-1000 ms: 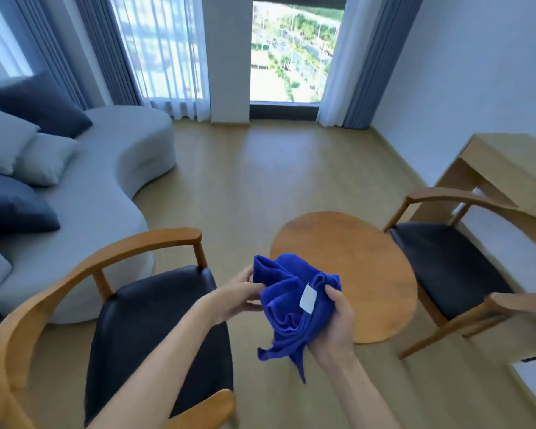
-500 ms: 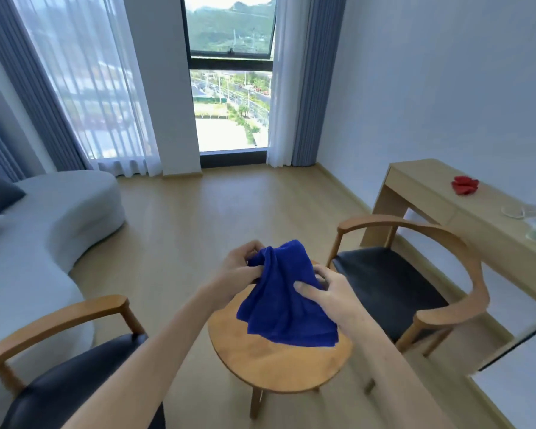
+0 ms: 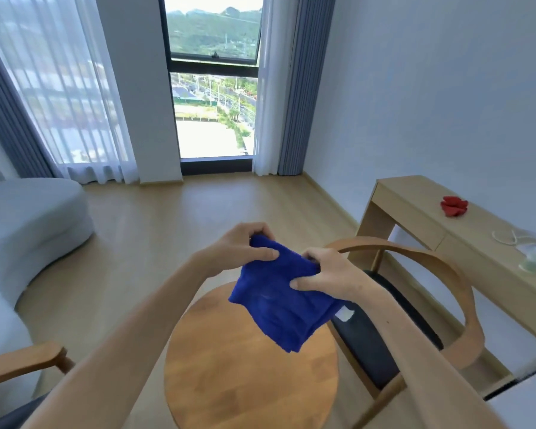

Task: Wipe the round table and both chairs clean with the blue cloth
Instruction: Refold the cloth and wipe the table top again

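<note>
The round worktop point(image 3: 251, 366) below my hands lies bare, open to reach from above. A wooden armchair point(image 3: 421, 305) crowds its right edge, the curved backrest rising beside my right forearm. Another chair's arm point(image 3: 22, 363) juts in on the left; bare floor point(image 3: 167, 230) lies beyond.

Cloth point(image 3: 279, 301): deep blue, white tag. Round worktop point(image 3: 251, 376): honey-brown wood grain. Chair point(image 3: 415, 305): tan frame, black seat. Sofa point(image 3: 22, 230): pale grey. Curtains point(image 3: 304, 85): slate blue.
</note>
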`<state>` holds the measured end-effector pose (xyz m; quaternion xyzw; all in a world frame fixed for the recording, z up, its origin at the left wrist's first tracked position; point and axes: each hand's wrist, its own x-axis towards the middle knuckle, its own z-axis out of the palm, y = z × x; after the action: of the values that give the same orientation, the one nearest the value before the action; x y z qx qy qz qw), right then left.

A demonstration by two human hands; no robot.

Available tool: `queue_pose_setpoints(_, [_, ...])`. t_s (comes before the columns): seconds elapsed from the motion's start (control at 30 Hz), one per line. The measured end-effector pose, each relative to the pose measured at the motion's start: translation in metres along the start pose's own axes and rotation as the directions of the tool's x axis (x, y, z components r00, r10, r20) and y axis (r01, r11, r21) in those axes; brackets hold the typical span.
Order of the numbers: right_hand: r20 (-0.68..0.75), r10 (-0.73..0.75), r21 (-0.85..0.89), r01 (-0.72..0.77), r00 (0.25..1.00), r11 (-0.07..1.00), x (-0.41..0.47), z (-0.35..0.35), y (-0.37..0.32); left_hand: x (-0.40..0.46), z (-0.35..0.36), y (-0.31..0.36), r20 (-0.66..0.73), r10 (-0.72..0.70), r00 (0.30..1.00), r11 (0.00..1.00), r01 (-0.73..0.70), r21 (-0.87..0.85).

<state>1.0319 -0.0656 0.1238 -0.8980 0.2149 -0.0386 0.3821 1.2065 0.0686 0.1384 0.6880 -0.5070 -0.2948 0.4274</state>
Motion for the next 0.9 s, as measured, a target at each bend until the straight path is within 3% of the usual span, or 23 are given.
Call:
queue_pose_setpoints(0.07, [0.082,0.034,-0.061,-0.029,0.996,0.998,0.012,-0.012,0.017,0.018,-0.007,-0.005,-0.037,0.013,0.999,1.0,-0.012,0.02])
queue_pose_setpoints(0.23, [-0.093,-0.053,0.014,0.055,0.994,0.998,0.052,-0.044,0.044,0.054,-0.028,-0.028,-0.053,-0.007,0.999,0.963,0.021,0.269])
queue_pose_setpoints(0.37, [-0.089,-0.109,0.052,0.114,0.99,0.992,0.096,-0.066,0.059,0.075,-0.026,-0.04,-0.002,-0.123,0.992,0.921,0.115,0.372])
queue_pose_setpoints(0.47, [-0.051,-0.152,0.119,0.157,0.987,0.98,0.127,-0.075,0.074,0.097,-0.006,-0.05,-0.077,-0.129,0.989,0.83,0.15,0.537])
queue_pose_setpoints(0.57, [-0.036,-0.198,0.038,0.199,0.98,0.979,0.155,-0.082,0.092,0.122,0.017,-0.058,-0.258,-0.169,0.951,0.804,0.284,0.522])
queue_pose_setpoints(0.63, [-0.069,-0.222,-0.07,0.217,0.973,0.974,0.169,-0.079,0.1,0.139,0.029,-0.054,-0.432,-0.269,0.861,0.778,0.459,0.43])
queue_pose_setpoints(0.7, [-0.074,-0.241,-0.071,0.236,0.968,0.969,0.176,-0.068,0.102,0.152,0.04,-0.043,-0.523,-0.451,0.723,0.783,0.602,0.157])
queue_pose_setpoints(0.8, [0.091,-0.276,0.053,0.272,0.957,0.961,0.176,-0.052,0.097,0.159,0.054,-0.026,-0.396,-0.725,0.564,0.689,0.582,-0.431])
queue_pose_setpoints(0.9, [0.233,-0.305,0.121,0.284,0.923,0.951,0.175,-0.045,0.092,0.144,0.054,-0.017,-0.265,-0.799,0.54,0.541,0.453,-0.708])
